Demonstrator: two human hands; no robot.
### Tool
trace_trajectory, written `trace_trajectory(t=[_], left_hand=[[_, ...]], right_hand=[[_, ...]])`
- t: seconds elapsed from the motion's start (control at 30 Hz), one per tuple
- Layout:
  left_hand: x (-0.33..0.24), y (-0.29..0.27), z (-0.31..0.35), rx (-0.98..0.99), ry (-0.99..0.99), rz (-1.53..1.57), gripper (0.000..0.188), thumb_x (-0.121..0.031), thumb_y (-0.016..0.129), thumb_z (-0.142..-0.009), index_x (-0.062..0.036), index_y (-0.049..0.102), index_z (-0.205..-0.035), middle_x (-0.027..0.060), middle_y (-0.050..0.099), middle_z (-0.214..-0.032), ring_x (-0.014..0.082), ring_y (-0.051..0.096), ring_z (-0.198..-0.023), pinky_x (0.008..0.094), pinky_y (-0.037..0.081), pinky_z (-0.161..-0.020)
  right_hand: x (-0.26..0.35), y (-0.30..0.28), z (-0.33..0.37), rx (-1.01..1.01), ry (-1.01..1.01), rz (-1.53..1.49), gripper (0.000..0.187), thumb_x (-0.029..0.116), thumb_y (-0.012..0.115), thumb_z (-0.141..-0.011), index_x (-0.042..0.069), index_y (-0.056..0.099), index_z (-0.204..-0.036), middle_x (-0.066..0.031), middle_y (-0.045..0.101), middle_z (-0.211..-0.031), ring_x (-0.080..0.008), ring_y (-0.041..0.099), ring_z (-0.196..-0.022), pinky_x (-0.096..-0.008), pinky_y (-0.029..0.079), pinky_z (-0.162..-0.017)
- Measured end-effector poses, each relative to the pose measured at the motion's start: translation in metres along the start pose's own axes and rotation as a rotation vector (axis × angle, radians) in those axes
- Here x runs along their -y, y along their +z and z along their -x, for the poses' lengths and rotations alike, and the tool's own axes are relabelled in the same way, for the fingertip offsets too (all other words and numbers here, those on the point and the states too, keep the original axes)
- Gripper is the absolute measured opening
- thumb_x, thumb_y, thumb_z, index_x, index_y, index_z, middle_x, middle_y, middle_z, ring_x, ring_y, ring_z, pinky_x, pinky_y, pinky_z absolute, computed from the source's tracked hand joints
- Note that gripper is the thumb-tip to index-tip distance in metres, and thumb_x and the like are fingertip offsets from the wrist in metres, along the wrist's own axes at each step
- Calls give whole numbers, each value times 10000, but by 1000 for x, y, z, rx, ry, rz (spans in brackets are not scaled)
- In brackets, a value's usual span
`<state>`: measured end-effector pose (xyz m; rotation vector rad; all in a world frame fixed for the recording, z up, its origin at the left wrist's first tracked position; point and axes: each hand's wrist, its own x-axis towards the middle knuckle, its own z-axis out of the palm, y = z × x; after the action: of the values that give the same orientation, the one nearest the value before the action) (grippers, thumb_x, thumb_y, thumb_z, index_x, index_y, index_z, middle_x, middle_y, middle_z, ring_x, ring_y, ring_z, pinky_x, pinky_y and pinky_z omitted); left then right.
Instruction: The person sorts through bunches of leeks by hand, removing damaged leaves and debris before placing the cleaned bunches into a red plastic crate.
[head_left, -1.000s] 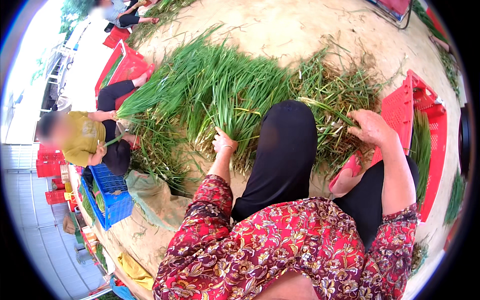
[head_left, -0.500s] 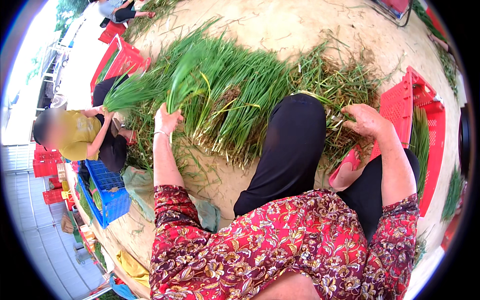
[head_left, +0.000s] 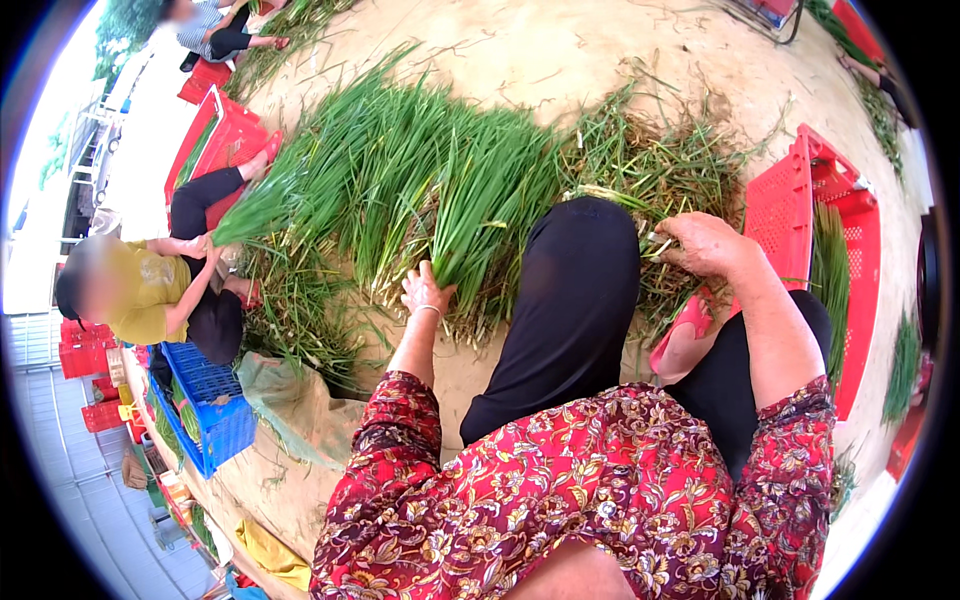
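A thick heap of long green chives (head_left: 390,160) lies in front of me, white root ends toward me. My left hand (head_left: 428,290) is closed round the base of a bunch of chives (head_left: 472,215), whose leaves fan away over the heap. Beyond my raised knee, my right hand (head_left: 705,243) pinches a few chive stalks with pale ends (head_left: 655,246); its fingertips are partly hidden. Under and around it spreads a pile of loose trimmings (head_left: 670,160), yellowed and brownish. A few yellowish stalks (head_left: 605,193) rest by my knee.
A red crate (head_left: 785,215) holding chives stands at my right. On the left a co-worker in a yellow shirt (head_left: 150,300) grips another bunch, between a red crate (head_left: 235,135) and a blue crate (head_left: 222,420). Greenish sacking (head_left: 300,410) lies on the floor. Another person sits far left.
My left hand has swung right and down with its bunch, bringing it onto the heap near my knee. My right hand has shifted slightly left, and pale stalk ends now show at its fingers.
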<state>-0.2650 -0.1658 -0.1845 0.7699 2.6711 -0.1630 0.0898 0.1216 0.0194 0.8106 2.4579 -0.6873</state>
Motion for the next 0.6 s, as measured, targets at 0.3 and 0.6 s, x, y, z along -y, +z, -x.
trace_trajectory(t=[0.3,0.6], left_hand=[[9,10,-12,161,-31,90,762,-318,858,-627,-116,401,-1203,164,641,-1114,342,625,-1042,443,505,-859],[20,-77,-50,193,152,-98,684,-330,840,-608,4,549,-1129,184,648,-1084,307,649,-986,341,513,-911]], right_hand=[[0,-1,2,-12,-7,34,422,285,668,-830,71,583,-1183,-167,629,-1081,-336,574,-1070,-426,451,-936],[-3,-1,1,-45,-50,48,417,293,662,-832,62,592,-1171,-176,633,-1054,-346,581,-1050,-437,463,-909]])
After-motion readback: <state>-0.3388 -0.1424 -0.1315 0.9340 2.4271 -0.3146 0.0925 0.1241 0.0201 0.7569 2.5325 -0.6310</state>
